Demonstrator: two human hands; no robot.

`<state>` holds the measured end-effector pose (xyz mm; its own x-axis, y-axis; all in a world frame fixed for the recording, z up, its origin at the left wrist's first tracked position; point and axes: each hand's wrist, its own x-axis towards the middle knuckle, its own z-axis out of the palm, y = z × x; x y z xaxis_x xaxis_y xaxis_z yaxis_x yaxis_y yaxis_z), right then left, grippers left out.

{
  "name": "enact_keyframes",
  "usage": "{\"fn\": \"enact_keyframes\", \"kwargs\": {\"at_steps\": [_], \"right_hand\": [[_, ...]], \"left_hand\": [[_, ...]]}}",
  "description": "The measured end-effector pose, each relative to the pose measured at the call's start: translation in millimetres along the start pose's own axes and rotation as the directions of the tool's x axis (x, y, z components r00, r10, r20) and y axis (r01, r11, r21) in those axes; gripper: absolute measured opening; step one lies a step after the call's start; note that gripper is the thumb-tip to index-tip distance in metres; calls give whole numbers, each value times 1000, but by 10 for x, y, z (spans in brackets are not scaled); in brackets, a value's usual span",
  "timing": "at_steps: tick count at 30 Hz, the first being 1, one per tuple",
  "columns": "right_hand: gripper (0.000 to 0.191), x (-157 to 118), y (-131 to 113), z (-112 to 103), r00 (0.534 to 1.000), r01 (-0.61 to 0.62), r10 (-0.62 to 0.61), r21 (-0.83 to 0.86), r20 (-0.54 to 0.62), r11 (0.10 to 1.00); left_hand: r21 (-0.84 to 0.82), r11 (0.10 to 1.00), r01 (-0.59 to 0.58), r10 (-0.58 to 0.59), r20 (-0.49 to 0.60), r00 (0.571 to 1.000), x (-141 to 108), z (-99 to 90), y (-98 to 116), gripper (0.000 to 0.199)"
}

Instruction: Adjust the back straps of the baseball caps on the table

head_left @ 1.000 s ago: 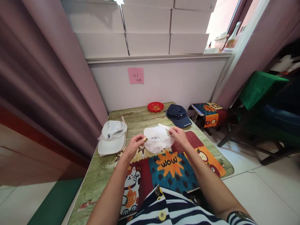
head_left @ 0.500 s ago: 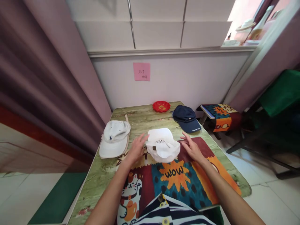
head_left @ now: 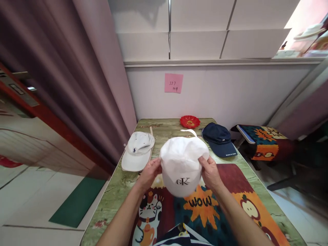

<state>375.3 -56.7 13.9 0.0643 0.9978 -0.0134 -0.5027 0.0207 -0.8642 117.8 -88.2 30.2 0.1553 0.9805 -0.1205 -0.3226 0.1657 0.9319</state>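
Observation:
Between my two hands is a white baseball cap (head_left: 183, 164) with dark letters, its brim pointing toward me and its strap sticking out at the far side. My left hand (head_left: 151, 172) pinches the cap's left edge. On the opposite edge, the fingers of my right hand (head_left: 210, 171) are closed on the fabric. Left of the held cap lies an off-white cap (head_left: 137, 150) with a small dark logo. A navy cap (head_left: 219, 139) rests at the right edge of the table, brim toward me.
A red scalloped dish (head_left: 190, 121) sits at the back of the wood-patterned table (head_left: 164, 127), near the wall with a pink note (head_left: 173, 83). Under my hands lies a colourful mat (head_left: 230, 177). To the right stands a stool (head_left: 266, 143) with a patterned cover.
My hands, open beside the white cap before, have closed on its two sides. The cap is turned around, its brim now toward me. The view has shifted left.

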Motion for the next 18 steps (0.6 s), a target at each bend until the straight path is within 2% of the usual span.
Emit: {"fn": "enact_keyframes", "kwargs": {"at_steps": [3,6,9,11,13,15,16,18], "right_hand": [[46,-49,49,197,987,-67,90,165,-134,984],[46,-45,170,236,948,-95,153,210,-278,973],[48,-38,240,234,929,-147,198,181,-311,972],[50,-53,188,255,960,-185,209,138,-188,973],[52,-86,70,285,975,-218,214,79,55,973],[51,-132,-45,299,926,-250,244,-16,289,968],[49,-158,-79,293,891,-263,271,-73,365,962],[44,-210,-72,254,840,-292,339,-174,423,940]], "left_hand": [[-251,965,71,-65,34,997,-356,38,-300,47],[-377,912,163,-139,91,986,-613,106,-586,53],[-392,912,123,-149,-38,988,-621,189,-612,49],[-325,945,42,-102,-170,980,-497,205,-424,52],[-222,972,-75,13,-269,963,-328,152,-101,55],[-111,970,-217,166,-351,922,-169,21,269,51],[-79,951,-298,244,-400,883,-104,-70,434,47],[-84,911,-404,309,-511,802,-15,-294,656,38]]}}
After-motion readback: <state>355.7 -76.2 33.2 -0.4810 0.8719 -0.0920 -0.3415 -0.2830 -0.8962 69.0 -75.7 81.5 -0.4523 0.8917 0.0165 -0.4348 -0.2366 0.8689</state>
